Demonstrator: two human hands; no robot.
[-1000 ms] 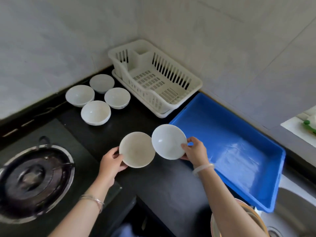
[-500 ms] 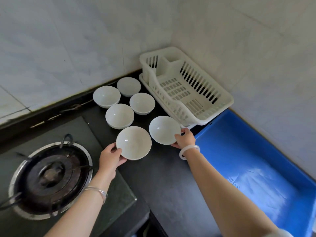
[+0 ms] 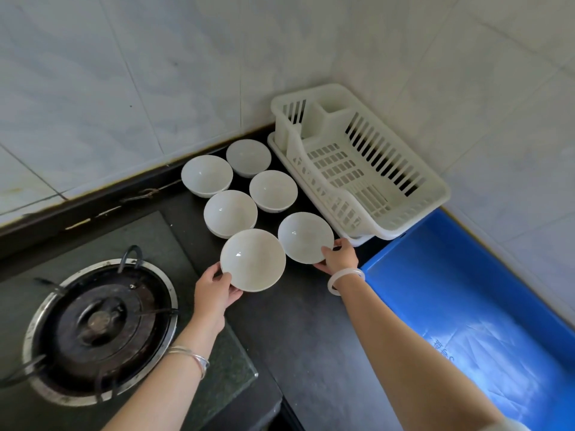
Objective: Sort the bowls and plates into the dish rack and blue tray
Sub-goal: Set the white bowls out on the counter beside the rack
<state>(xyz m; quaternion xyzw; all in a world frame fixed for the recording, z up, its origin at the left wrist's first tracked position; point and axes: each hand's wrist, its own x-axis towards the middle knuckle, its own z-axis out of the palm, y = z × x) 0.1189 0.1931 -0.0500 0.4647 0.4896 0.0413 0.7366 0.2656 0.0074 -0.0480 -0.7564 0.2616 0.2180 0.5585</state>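
Observation:
My left hand (image 3: 214,292) grips the near rim of a white bowl (image 3: 252,259), held upright just in front of the bowl group. My right hand (image 3: 339,259) holds a second white bowl (image 3: 305,237) by its near right rim, close to the front corner of the white dish rack (image 3: 367,169). Several more white bowls stand on the black counter behind them, the nearest one (image 3: 230,213) just behind the left-hand bowl. The rack has nothing in it. The blue tray (image 3: 466,306) lies to the right, with nothing in it.
A gas burner (image 3: 99,328) on a glass hob sits at the left. Tiled walls close the corner behind the rack and bowls. The black counter (image 3: 295,337) runs between my arms down to its front edge.
Both hands have carried their bowls away from the blue tray toward the bowl group and rack corner. The view has swung left, so less of the tray shows.

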